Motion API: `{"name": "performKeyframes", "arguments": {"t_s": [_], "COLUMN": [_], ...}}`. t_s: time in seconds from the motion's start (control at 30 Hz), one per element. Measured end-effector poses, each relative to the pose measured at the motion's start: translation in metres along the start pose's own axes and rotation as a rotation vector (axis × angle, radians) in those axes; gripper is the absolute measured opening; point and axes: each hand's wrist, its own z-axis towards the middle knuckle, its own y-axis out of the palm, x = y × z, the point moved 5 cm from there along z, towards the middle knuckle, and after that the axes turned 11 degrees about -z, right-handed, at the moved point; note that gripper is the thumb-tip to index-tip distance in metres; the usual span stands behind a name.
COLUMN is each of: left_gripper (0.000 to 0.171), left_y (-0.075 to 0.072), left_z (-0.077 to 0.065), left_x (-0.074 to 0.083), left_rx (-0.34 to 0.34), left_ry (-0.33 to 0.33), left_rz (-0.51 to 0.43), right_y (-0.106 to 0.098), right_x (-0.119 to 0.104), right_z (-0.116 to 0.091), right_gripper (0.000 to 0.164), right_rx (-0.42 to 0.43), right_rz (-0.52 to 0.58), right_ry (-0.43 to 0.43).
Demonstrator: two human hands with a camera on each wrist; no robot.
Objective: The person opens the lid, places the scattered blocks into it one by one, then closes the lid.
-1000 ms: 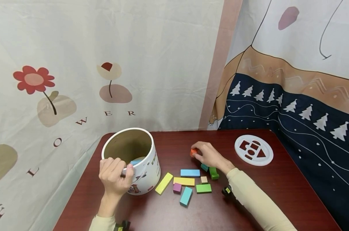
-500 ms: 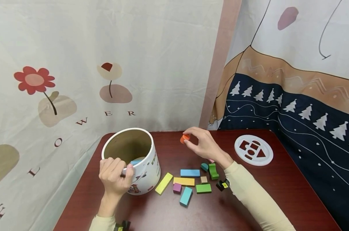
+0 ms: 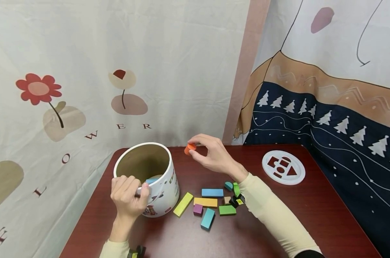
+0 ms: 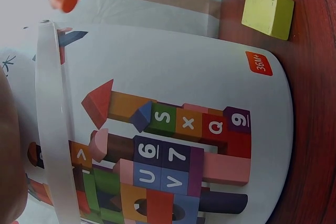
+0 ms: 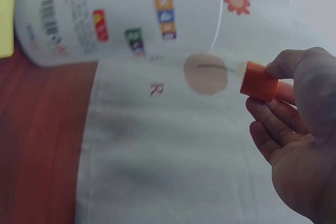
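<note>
A white bucket [image 3: 169, 195] with printed block pictures stands at the left of the table, its mouth tipped toward the camera in the head view. My left hand [image 3: 127, 197] grips its near rim by the handle, thumb on the outer side. Some blue block [image 3: 151, 181] shows inside the bucket. To the right of the mouth, above the table, my right hand [image 3: 214, 154] pinches a small orange cylinder block [image 3: 189, 148] between thumb and fingers. The right wrist view shows the orange block's flat end facing the bucket's side.
Loose blocks lie right of the bucket: a yellow-green one [image 3: 183, 205], a blue one [image 3: 212, 193], a yellow one [image 3: 205, 202], a purple cube [image 3: 198, 210] and several others. A white round lid [image 3: 300, 175] with shaped holes lies at the right. A patterned cloth [image 3: 188, 89] hangs behind the table.
My right hand has lifted the orange block from the table and carried it up and left toward the bucket. The left hand keeps its grip on the bucket, which stays in place.
</note>
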Motion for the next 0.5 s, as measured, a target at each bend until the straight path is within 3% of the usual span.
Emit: {"name": "performKeyframes", "arguments": {"t_s": [0.5], "left_gripper": [0.047], "left_y": [-0.001], "left_z": [-0.002], "left_x": [-0.002], "left_rx": [-0.008], "left_ry": [-0.005], "left_rz": [0.009], "right_y": [0.021], "right_x": [-0.048], "right_z": [0.041], "right_gripper": [0.024], "right_rx": [0.018], "right_rz": [0.108], "right_ry": [-0.146]}}
